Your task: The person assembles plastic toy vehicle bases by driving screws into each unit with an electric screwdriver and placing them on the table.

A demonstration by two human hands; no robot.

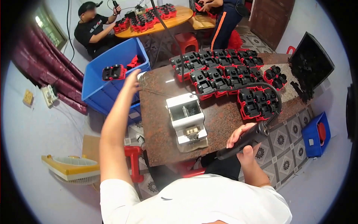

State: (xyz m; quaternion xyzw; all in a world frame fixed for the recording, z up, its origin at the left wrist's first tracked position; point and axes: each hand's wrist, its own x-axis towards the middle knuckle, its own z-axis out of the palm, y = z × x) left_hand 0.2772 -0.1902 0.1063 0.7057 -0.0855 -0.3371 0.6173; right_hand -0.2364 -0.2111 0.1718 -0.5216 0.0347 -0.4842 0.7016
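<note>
My right hand (247,156) is wrapped round a black electric screwdriver (244,141), its tip pointing down and left past the table's near edge. A coiled cord (279,102) leads from its upper end. Out to the left, my left hand (132,81) reaches to the rim of a blue bin (112,91) with fingers stretched and nothing visibly in them. A black and red toy car chassis (114,72) shows over the bin, apart from the hand; whether it rests on anything I cannot tell. A white screw feeder (186,117) stands on the table between my arms.
Rows of black and red toy car chassis (220,76) cover the far side of the brown stone table (156,112). A black bin (311,67) lies tipped at the right, spilling small black parts. Two people work at the back near a round wooden table (175,18). A yellow fan (71,168) is at lower left.
</note>
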